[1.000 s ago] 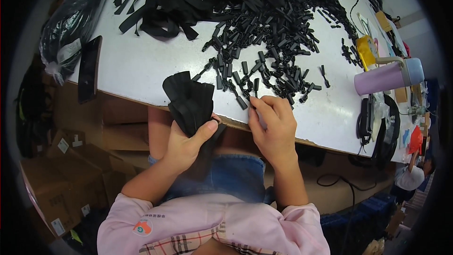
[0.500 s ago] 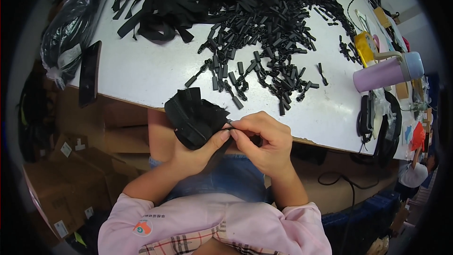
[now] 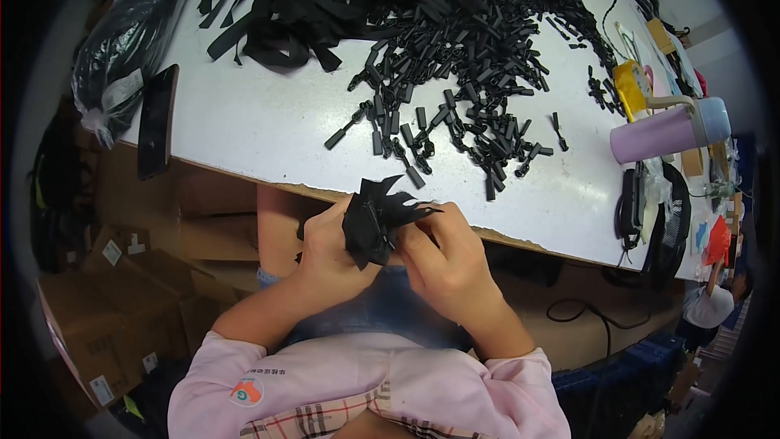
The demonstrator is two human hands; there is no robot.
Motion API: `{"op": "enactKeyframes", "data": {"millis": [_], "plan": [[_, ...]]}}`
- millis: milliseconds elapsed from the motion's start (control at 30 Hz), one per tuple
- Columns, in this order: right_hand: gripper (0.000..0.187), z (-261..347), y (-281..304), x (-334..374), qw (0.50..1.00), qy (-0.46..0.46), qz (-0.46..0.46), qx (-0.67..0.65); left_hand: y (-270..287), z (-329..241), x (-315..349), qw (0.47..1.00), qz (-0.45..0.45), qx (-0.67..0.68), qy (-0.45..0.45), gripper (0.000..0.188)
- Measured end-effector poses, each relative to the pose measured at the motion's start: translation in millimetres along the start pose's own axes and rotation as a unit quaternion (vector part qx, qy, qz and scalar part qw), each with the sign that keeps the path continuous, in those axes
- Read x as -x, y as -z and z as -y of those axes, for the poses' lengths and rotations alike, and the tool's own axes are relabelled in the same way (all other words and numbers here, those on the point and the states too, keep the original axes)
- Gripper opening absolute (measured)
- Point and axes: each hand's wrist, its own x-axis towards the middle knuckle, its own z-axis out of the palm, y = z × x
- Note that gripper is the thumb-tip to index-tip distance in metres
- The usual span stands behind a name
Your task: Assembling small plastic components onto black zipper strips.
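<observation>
Below table edge (image 3: 268, 181) | left hand (image 3: 329, 248), right hand (image 3: 447, 264) both pinch black strap bundle (image 3: 375, 223) | right grip seemingly fingertips

- Small workshop or piecework assembly bench.
- White worktable (image 3: 268, 126) heaped with loose black plastic strap ends (image 3: 479, 73) and cut black webbing straps (image 3: 301, 8).
- Cardboard cartons (image 3: 89, 333) stacked beneath.
- Bagged stock (image 3: 130, 32) at table's left edge.
</observation>
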Motion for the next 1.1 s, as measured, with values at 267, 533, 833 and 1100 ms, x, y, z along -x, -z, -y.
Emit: {"op": "enactKeyframes", "data": {"millis": [267,533,833,1100], "plan": [[0.018,-4,-6,2,0.999,-0.004,-0.051,-0.003,-3,-1,-7,0.999,-0.005,0.019,-0.047,0.031],[0.020,-3,-2,2,0.996,-0.040,-0.069,-0.031,-10,-6,-5,0.998,-0.016,0.057,0.011,0.024],[0.028,-5,-5,5,0.997,-0.039,-0.046,-0.039,-9,-8,-7,0.998,-0.019,0.054,0.000,0.014],[0.018,-2,-15,6,0.946,-0.184,-0.181,-0.196,-11,-10,-3,0.960,-0.076,0.252,0.092,0.017]]}}
